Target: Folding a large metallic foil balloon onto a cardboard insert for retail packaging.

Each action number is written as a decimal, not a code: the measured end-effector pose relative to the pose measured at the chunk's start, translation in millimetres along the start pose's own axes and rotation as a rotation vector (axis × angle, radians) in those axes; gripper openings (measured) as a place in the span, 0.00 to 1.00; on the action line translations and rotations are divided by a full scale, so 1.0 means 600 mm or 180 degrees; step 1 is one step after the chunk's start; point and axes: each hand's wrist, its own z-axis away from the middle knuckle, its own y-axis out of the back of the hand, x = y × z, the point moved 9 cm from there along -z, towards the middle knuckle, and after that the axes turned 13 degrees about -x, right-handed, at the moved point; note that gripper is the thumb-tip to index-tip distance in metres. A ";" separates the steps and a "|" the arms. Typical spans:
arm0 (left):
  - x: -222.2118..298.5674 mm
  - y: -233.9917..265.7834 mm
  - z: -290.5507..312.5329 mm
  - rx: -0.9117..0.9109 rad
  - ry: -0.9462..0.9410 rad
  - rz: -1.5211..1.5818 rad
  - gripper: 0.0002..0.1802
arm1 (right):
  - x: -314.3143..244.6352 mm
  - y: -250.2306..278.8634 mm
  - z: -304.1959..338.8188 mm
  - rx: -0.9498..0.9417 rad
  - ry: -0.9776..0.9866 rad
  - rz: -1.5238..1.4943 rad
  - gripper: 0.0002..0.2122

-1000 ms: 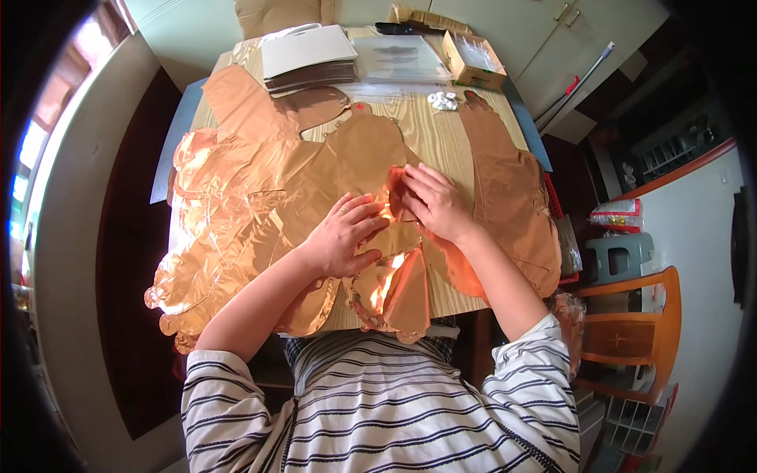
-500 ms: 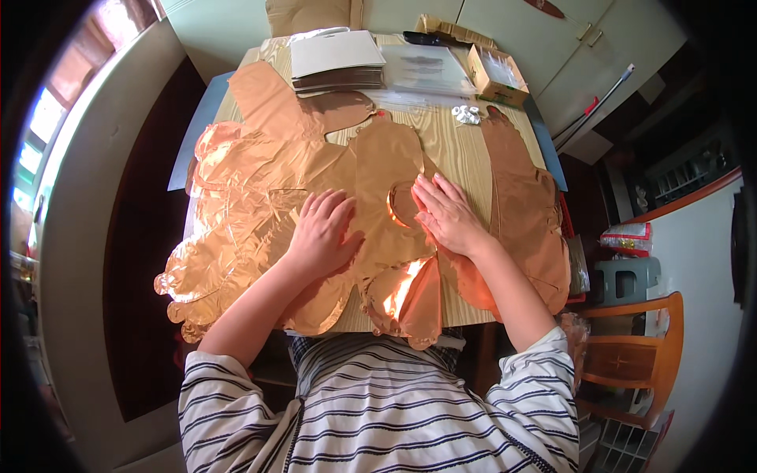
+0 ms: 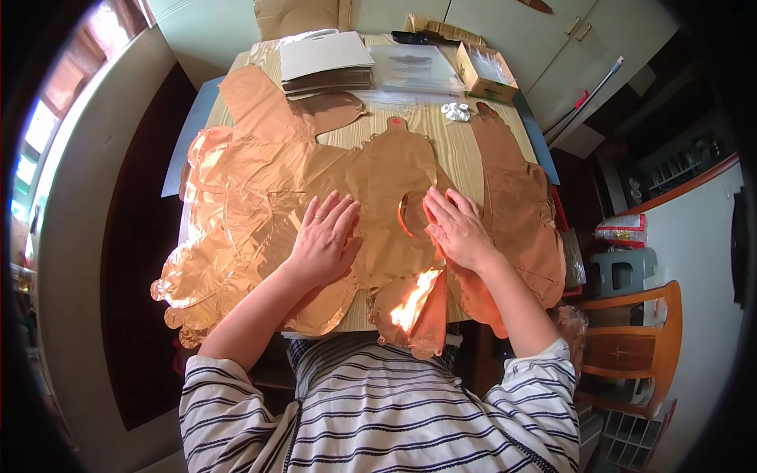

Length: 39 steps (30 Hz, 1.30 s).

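A shirt [image 3: 371,414] of white cloth with dark stripes fills the bottom of the frame. Just above it, at lower centre, a smooth, glossy flap [image 3: 414,303] catches a bright glare and hangs slightly past the table edge. The copper-coloured foil [image 3: 400,162] spreads across the middle of the frame, its outline made of rounded lobes. The left hand [image 3: 325,240], left of centre, lies palm down on it, fingers straight and gripping nothing. The right hand [image 3: 460,229], right of centre, is also flat and unclenched, fingertips beside a curved, shiny cut [image 3: 404,214]. Toward the left of the frame the foil is crinkled; a second foil piece [image 3: 516,213] at right is duller, with soft creases. Beyond, pale wood grain shows on the table [image 3: 455,154]. At upper centre sit white crumpled bits [image 3: 456,112], a stack of stiff white sheets [image 3: 326,57], clear flat plastic [image 3: 416,69] and an open cardboard box [image 3: 487,75].
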 end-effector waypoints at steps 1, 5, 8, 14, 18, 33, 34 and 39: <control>-0.001 -0.001 -0.001 -0.0036 0.0019 0.0027 0.34 | 0.000 -0.002 0.000 -0.0007 0.0028 0.0030 0.25; -0.005 -0.007 -0.002 -0.0031 -0.0037 0.0047 0.35 | -0.002 -0.013 -0.023 -0.0057 0.0116 0.0046 0.25; -0.007 -0.007 -0.004 -0.0028 -0.0022 0.0023 0.35 | -0.002 -0.017 -0.038 -0.0089 0.0040 -0.0013 0.25; -0.005 -0.006 -0.002 0.0001 -0.0001 0.0051 0.36 | 0.013 -0.015 -0.028 0.0081 -0.0007 -0.0033 0.25; -0.006 -0.006 -0.001 0.0037 -0.0015 0.0039 0.36 | 0.018 -0.012 -0.026 0.0148 0.0016 0.0047 0.25; -0.008 -0.007 -0.002 0.0020 -0.0032 0.0066 0.35 | 0.011 -0.010 -0.029 0.0231 0.0125 0.0105 0.25; -0.008 -0.007 -0.002 0.0009 -0.0041 0.0053 0.35 | 0.011 -0.010 -0.029 0.0236 0.0127 0.0104 0.25; -0.005 0.008 -0.007 0.0100 -0.0064 -0.0068 0.34 | 0.012 -0.013 -0.029 0.0161 0.0033 0.0036 0.25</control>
